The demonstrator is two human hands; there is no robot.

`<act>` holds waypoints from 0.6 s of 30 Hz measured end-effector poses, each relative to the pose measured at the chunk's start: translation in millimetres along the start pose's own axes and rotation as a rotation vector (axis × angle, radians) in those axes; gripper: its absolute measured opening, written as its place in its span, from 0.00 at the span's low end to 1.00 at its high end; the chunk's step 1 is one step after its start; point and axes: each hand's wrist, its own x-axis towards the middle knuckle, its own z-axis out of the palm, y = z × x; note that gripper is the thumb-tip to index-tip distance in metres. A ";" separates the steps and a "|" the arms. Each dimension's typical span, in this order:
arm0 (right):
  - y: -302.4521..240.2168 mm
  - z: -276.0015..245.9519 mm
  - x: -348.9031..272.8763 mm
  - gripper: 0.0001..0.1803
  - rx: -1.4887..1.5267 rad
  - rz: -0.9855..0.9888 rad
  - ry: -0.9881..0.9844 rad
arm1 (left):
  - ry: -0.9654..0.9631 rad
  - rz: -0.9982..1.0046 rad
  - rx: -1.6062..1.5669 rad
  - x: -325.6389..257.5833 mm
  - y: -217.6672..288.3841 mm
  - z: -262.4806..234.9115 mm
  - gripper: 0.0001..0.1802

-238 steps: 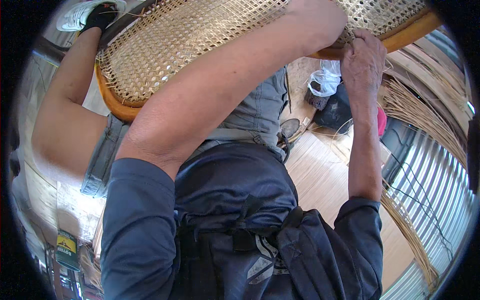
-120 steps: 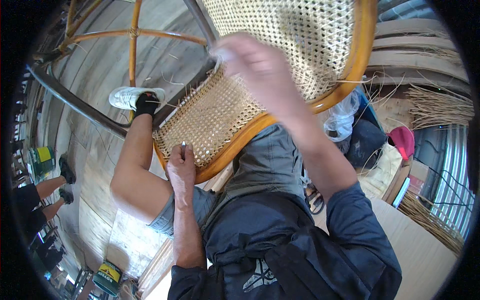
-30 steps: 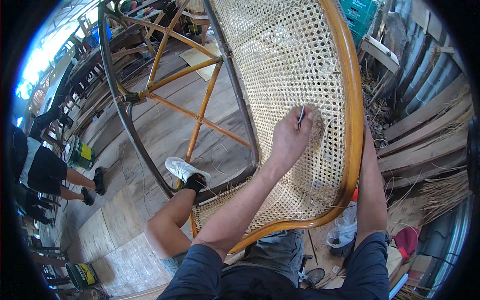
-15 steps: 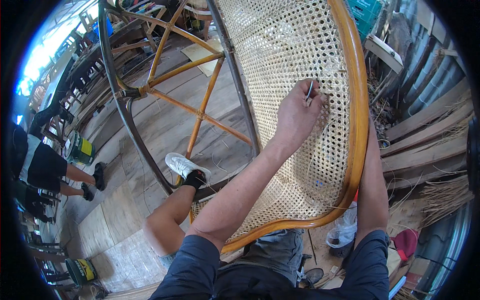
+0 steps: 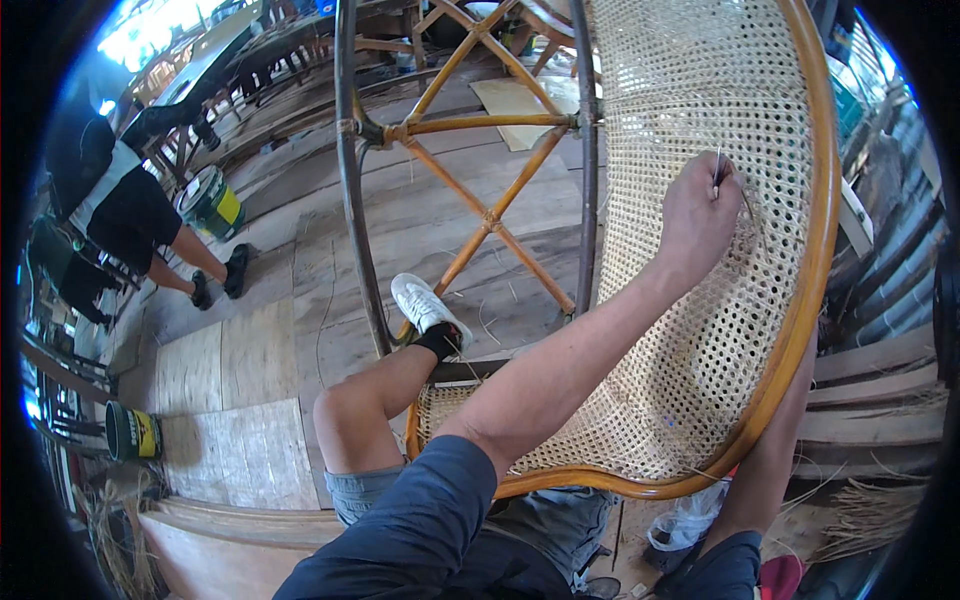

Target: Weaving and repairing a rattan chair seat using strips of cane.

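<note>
A woven cane panel point(image 5: 700, 370) with an open hole pattern fills a curved, varnished rattan frame point(image 5: 822, 200) in front of me. My left hand point(image 5: 700, 205) is closed on a thin metal tool point(image 5: 719, 170), its shiny end pointing up from the fingers. This hand is close against the front of the weave, right of the panel's middle. A thin cane strand point(image 5: 755, 222) hangs beside my fingers. Past the panel's right edge my right forearm point(image 5: 785, 440) reaches behind it, so my right hand is hidden.
Dark poles and crossed rattan braces point(image 5: 490, 220) of the same furniture stand left of the panel. My leg in a white shoe point(image 5: 420, 302) is below them. Buckets point(image 5: 212, 200) and another person point(image 5: 130, 200) are at the left. Planks point(image 5: 870, 400) and cane bundles point(image 5: 875, 515) lie right.
The whole scene has shifted rightward in the view. My left hand stays near the same part of the weave, and the metal tool in it now points more upright.
</note>
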 end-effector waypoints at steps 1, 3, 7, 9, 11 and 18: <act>-3.1 6.4 -2.6 0.19 -0.012 -0.020 0.008 | 0.015 0.045 -0.027 5.8 -2.5 -1.7 0.09; -6.1 4.7 17.3 0.19 -0.037 -0.045 0.024 | 0.022 0.030 -0.008 5.7 -9.8 -6.3 0.09; -31.5 -70.2 -16.2 0.16 -0.036 -0.361 0.305 | -0.298 -0.227 0.014 -1.3 -42.0 -34.8 0.10; -52.0 -58.3 -63.2 0.15 -0.032 -0.370 0.027 | -0.349 -0.247 0.045 -20.8 -50.1 -93.0 0.14; -50.0 -39.9 -108.1 0.11 0.038 -0.410 -0.324 | -0.318 -0.469 0.109 -48.8 -52.5 -147.3 0.18; 126.7 71.8 -178.7 0.11 -0.597 0.476 -0.822 | 0.122 -1.040 0.027 -179.0 -86.4 -294.7 0.29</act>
